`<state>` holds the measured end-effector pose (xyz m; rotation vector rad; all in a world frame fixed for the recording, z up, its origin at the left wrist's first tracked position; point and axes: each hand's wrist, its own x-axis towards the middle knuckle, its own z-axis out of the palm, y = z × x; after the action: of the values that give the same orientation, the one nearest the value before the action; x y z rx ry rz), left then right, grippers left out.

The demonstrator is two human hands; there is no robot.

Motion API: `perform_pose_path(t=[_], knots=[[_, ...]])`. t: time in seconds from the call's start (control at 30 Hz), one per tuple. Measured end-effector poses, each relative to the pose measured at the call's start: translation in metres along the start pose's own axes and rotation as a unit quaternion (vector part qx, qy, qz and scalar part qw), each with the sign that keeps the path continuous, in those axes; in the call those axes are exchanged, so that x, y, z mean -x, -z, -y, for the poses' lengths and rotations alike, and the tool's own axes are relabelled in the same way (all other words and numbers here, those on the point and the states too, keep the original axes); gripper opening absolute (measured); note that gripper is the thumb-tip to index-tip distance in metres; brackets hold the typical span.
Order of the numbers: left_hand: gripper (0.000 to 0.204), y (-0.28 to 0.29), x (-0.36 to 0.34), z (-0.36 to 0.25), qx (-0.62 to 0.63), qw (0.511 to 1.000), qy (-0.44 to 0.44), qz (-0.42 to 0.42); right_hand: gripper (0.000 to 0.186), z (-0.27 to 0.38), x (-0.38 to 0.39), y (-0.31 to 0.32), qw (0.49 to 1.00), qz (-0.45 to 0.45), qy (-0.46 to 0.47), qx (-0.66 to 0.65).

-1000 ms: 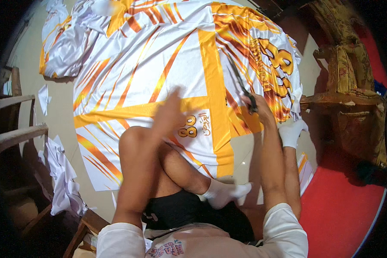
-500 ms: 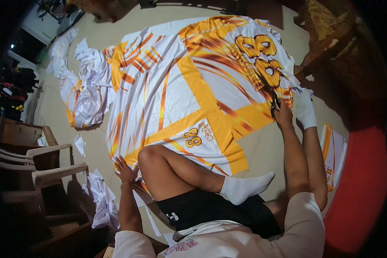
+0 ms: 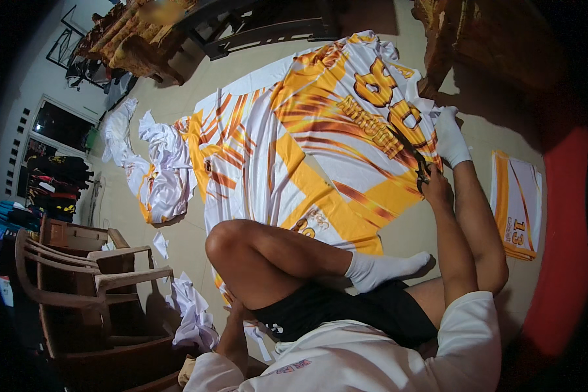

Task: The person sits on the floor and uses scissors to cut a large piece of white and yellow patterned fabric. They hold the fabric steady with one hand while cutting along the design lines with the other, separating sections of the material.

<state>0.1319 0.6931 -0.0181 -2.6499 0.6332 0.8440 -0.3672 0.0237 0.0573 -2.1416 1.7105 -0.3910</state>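
Note:
A large sheet of white, yellow and orange printed jersey fabric [image 3: 320,176] lies spread over the floor in front of me, with folds through its left half. My right hand [image 3: 439,188] is closed on the handles of black scissors [image 3: 424,172] at the fabric's right edge. The scissor blades lie against the large printed numerals, and how far they are parted is hard to see. Down beside my bent knee is my left hand [image 3: 236,310], near the fabric's lower left end. My leg and the shadow hide its fingers.
Bunched white and yellow fabric [image 3: 166,173] lies to the left. White scraps [image 3: 193,313] sit by a plastic chair [image 3: 104,274]. A folded stack of printed panels [image 3: 517,202] rests at right beside a red surface [image 3: 568,261]. Wooden furniture [image 3: 144,52] stands beyond.
My left hand has drawn back from the fabric's left edge to beside my knee. The fabric's left part is more wrinkled and less spread. My right hand keeps the scissors; the view has shifted.

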Motion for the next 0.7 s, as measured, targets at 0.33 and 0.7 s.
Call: perform_pose_path(t=[0.33, 0.7], knots=[[0.08, 0.011, 0.071, 0.01, 0.139, 0.973, -0.032, -0.182, 0.052, 0.006, 0.016, 0.003, 0.997, 0.007, 0.038, -0.064], [0.065, 0.011, 0.054, -0.124, 0.264, 0.955, 0.008, -0.134, 0.058, 0.058, 0.038, 0.031, 0.986, 0.134, 0.098, 0.002]])
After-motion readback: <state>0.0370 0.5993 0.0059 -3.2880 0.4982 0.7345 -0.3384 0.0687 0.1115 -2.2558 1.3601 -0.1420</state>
